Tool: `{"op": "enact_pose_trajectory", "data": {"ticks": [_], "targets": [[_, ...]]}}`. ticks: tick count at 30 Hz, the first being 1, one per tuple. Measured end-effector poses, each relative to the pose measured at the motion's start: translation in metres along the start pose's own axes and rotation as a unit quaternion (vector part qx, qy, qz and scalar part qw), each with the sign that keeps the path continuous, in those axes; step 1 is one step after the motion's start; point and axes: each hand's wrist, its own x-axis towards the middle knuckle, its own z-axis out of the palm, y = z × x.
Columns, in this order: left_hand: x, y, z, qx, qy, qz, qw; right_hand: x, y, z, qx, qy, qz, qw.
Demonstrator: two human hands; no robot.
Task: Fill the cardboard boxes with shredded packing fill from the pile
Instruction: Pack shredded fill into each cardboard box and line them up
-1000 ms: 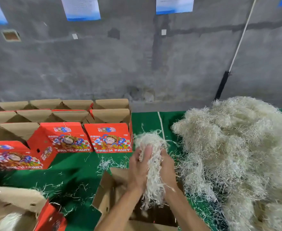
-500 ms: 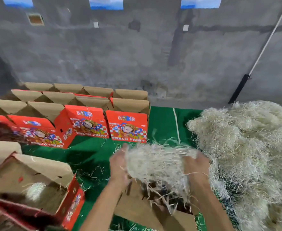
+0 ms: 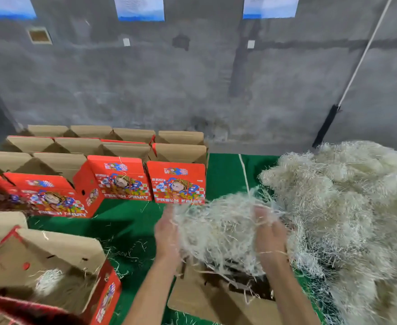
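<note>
A wide clump of pale shredded fill (image 3: 218, 226) is stretched between my two hands, just above an open cardboard box (image 3: 216, 299) at the bottom centre. My left hand (image 3: 167, 233) holds the clump's left side and my right hand (image 3: 269, 233) its right side; strands cover both sets of fingers. Loose strands hang down into the box's dark inside. The big pile of fill (image 3: 347, 207) lies on the right of the green table (image 3: 127, 228).
Rows of red printed fruit boxes (image 3: 176, 181) with raised brown flaps stand at the back left. Another open red box (image 3: 52, 273) with a little fill inside sits at the near left. A grey concrete wall rises behind, with a white cord (image 3: 361, 57) running down it.
My hands have drawn apart, spreading the narrow tuft into a wide clump over the box. The view swung left, bringing the near-left box into sight.
</note>
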Motion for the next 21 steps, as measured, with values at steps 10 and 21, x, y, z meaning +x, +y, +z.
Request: {"op": "enact_pose_trajectory", "data": {"ticks": [10, 21], "targets": [[-0.006, 0.010, 0.006, -0.012, -0.015, 0.110, 0.994, -0.018, -0.002, -0.009, 0.063, 0.011, 0.001, 0.998], [-0.016, 0.000, 0.001, 0.037, -0.075, 0.062, 0.995, -0.007, 0.017, -0.020, 0.095, -0.001, 0.048, 0.994]]}}
